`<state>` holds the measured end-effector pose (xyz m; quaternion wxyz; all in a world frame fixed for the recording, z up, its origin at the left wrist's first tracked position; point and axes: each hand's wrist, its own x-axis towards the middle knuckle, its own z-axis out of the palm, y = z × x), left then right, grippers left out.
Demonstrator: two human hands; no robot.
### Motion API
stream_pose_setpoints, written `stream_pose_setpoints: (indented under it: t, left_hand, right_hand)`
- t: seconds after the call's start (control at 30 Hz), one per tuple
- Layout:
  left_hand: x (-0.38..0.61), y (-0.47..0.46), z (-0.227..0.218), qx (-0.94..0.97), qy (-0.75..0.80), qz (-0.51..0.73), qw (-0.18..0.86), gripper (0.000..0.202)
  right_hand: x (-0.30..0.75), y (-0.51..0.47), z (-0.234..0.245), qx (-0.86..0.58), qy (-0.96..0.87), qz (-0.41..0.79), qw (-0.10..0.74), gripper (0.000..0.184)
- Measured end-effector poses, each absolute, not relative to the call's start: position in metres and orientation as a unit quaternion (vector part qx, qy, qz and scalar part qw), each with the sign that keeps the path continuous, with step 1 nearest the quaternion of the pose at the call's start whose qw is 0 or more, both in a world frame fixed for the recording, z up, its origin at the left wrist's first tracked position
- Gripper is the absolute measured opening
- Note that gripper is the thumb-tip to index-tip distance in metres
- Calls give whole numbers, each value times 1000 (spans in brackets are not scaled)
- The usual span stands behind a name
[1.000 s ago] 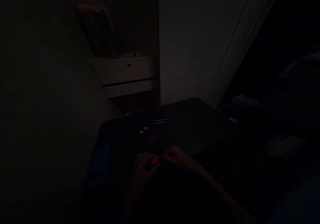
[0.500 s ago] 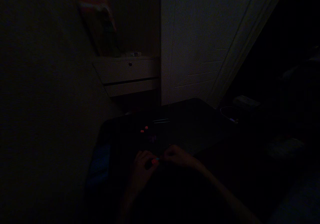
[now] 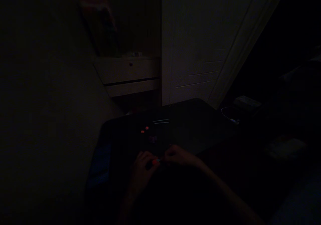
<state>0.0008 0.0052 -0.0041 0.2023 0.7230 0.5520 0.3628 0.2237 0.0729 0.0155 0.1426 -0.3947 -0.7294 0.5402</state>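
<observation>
The scene is very dark. Over the near part of a dark table, my left hand pinches a small red-orange piece between thumb and fingers. A small bluish bit shows at the right end of that piece. My right hand is closed just right of it, fingertips close to the bluish end; whatever they grip is too dark to make out. Two small orange-red pieces lie farther off on the table, with a small purplish piece nearer my hands.
Two thin pale sticks, perhaps tweezers, lie toward the table's back. A bluish flat object is at the left edge. Behind stand a drawer unit and a pale panelled door. A white cable and a box are at right.
Both hands stay almost in place, with the red-orange piece still in my left hand. Slightly more of the bluish bit shows. The things on the table have not moved.
</observation>
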Motion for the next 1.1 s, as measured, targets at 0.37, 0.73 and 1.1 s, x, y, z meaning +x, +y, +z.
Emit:
stream_pose_setpoints:
  t: [0.37, 0.73, 1.1]
  left_hand:
    - [0, 6, -4, 730, 540, 364, 206, 4]
    - [-1, 5, -5, 724, 542, 366, 218, 5]
    - [-1, 5, 0, 732, 537, 358, 221, 7]
  right_hand:
    - [223, 72, 18, -402, -737, 527, 133, 33]
    - [229, 71, 13, -410, -733, 517, 165, 35]
    - [226, 69, 18, -380, -754, 514, 153, 34]
